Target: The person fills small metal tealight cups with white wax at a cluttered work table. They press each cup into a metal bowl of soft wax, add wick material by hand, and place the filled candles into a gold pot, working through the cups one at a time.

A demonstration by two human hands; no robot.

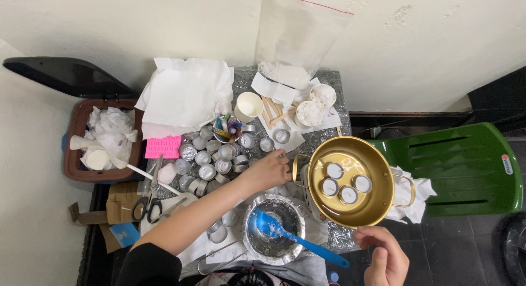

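The right hand, nearest the camera, sits curled at the near rim of the gold pan. Whether its fingers pinch the rim or a handle there cannot be told, since the hand covers the contact. Just left of that hand lies the blue spatula, its blade resting in a foil-lined bowl and its handle pointing toward the wrist.

Beyond the right hand's knuckles, inside the pan, four small cups of white wax sit close together on the bottom. To handle the pan well, it looks wise to keep it level, so that the cups neither slide nor tip.

The left hand reaches farther out, fingers bent down at the pan's left handle and the table edge beside it; its grip is also hidden. Left of those fingers spreads a cluster of empty metal tealight cups. Past them stand a cream cup, wooden sticks and two tubs of white flakes.
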